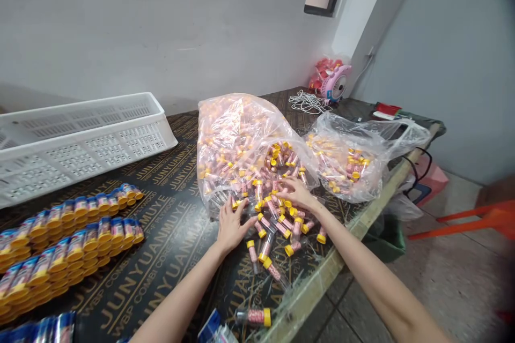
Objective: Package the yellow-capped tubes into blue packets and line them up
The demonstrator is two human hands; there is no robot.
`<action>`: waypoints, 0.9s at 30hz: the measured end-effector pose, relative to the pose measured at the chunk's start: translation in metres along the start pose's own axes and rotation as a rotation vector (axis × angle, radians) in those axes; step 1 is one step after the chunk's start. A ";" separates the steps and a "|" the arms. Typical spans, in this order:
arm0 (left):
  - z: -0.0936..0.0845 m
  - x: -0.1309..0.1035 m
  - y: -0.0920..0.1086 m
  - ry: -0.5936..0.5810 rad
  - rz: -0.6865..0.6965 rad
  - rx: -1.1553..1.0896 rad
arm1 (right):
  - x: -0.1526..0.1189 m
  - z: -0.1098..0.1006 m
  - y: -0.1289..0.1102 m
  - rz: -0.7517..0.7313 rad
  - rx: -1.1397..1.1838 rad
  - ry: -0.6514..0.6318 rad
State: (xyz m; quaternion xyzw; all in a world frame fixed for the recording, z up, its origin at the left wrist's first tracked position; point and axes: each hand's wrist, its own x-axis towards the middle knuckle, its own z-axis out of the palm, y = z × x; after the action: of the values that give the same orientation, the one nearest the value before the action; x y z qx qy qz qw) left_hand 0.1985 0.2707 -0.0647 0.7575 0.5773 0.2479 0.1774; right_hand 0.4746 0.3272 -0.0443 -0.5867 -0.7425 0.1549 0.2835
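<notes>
A large clear plastic bag [225, 123], full of small tubes with yellow caps and pink beads, lies with its mouth facing me. Many tubes [285, 222] have spilled out onto the dark table. At the left of the bag's mouth, my left hand [231, 225] rests against the tubes, thumb and fingers apart. My right hand [298, 194] reaches over the right side of the pile, fingers stretched out among the tubes. Neither hand is closed round a tube, though some fingertips are partly hidden. One tube [255, 316] lies alone near the table's front edge.
A second bag of tubes [341, 171] sits to the right. Stacked blue-and-yellow containers [76, 246] and a white plastic crate [84, 150] stand at left. A pink fan [337, 84] and white cable [308, 102] are at the back. An orange stool [483, 220] stands beyond the table edge.
</notes>
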 end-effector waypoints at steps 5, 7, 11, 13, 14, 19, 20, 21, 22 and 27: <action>-0.002 -0.012 0.001 -0.097 0.041 -0.062 | -0.036 0.014 -0.031 -0.062 0.062 -0.031; -0.002 -0.018 0.002 -0.115 0.047 -0.111 | -0.050 0.019 -0.045 -0.088 0.084 -0.054; 0.001 -0.036 0.004 -0.111 0.065 -0.222 | -0.070 0.025 -0.069 -0.135 0.121 -0.098; 0.004 -0.047 0.005 -0.115 0.077 -0.261 | -0.076 0.026 -0.076 -0.157 0.140 -0.114; 0.005 -0.052 0.005 -0.119 0.079 -0.271 | -0.078 0.026 -0.078 -0.166 0.155 -0.117; 0.003 -0.071 0.011 -0.134 0.059 -0.286 | -0.083 0.024 -0.078 -0.199 0.114 -0.075; 0.001 -0.073 0.013 -0.138 0.049 -0.295 | -0.082 0.023 -0.077 -0.207 0.063 -0.066; -0.002 -0.075 0.015 -0.142 0.038 -0.308 | -0.081 0.021 -0.076 -0.214 0.016 -0.060; -0.006 -0.077 0.017 -0.146 0.028 -0.324 | -0.080 0.020 -0.075 -0.220 -0.020 -0.056; -0.026 -0.093 0.021 -0.119 0.014 -0.487 | -0.081 0.008 -0.074 -0.258 -0.048 -0.071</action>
State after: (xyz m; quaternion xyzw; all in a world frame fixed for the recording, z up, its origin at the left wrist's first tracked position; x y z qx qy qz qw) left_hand 0.1802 0.1749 -0.0477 0.7096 0.4840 0.3356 0.3867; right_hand 0.4235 0.2310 -0.0283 -0.4873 -0.8248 0.1200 0.2605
